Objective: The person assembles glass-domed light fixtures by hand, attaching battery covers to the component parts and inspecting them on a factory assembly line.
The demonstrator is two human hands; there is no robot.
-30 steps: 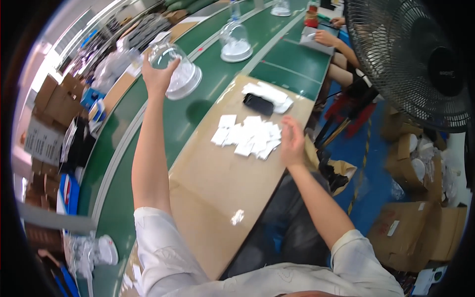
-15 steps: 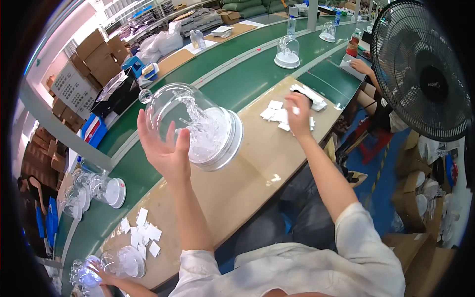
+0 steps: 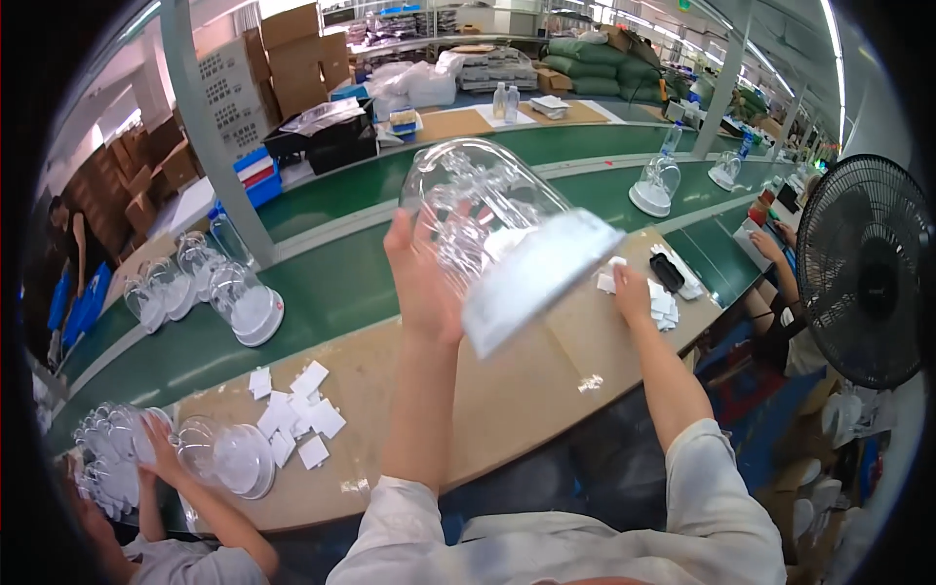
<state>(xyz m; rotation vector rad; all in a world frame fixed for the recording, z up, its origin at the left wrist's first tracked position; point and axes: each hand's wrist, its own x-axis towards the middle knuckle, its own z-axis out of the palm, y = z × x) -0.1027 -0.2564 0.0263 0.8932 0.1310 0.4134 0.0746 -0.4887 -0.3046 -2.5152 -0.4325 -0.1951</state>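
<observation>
My left hand (image 3: pixel 426 283) grips a clear dome (image 3: pixel 487 195) with a clear branching figure inside and a thick white round base (image 3: pixel 546 278). The dome is tipped over, its base facing down to the right and blurred by motion. My right hand (image 3: pixel 636 295) is low over the tabletop at the right, fingers drawn together on a small white card (image 3: pixel 616 262). Beside it lies a pile of white cards (image 3: pixel 664 310), with a black object (image 3: pixel 667 272) on white material behind them.
More white cards (image 3: pixel 302 414) lie on the brown tabletop (image 3: pixel 390 390) at left. Several domes (image 3: pixel 244 304) stand on the green belt (image 3: pixel 331 283). A co-worker's hand (image 3: pixel 164 450) touches domes at lower left. A black fan (image 3: pixel 871 273) stands at right.
My left hand has turned the dome so its base swings down to the right. My right hand's fingers have come together at the cards. The view has tilted upward.
</observation>
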